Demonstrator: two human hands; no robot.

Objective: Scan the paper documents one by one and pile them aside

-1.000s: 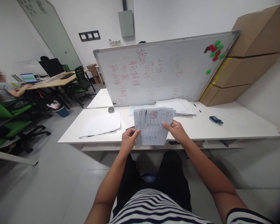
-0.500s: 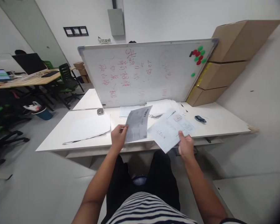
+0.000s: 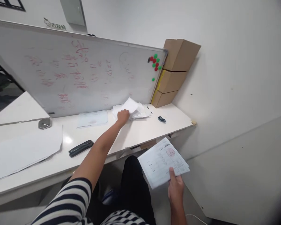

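Note:
My left hand (image 3: 123, 117) reaches out to the loose paper stack (image 3: 140, 115) at the foot of the whiteboard. Its fingers are closed on a white sheet of paper (image 3: 130, 105), whose far end stands up over the stack. Down at the right, in front of the table edge, my right hand (image 3: 176, 187) grips a few printed forms (image 3: 160, 162), with the thumb on top. The uppermost form carries a round red stamp. Left of the stack, another pale blue form (image 3: 92, 119) lies flat. A dark stapler (image 3: 81, 148) rests beside my left forearm.
A whiteboard (image 3: 103, 72) with red writing and magnets leans along the table's back. Cardboard boxes (image 3: 175, 56) are stacked at its right end. Large white sheets (image 3: 25, 150) and a grey rounded object (image 3: 44, 123) lie at left; a small dark object (image 3: 161, 119) sits at right.
My view has swung to the right. My left hand has carried its sheet from over the front edge to the stack. My right hand has lowered with its forms; the stapler has come into sight.

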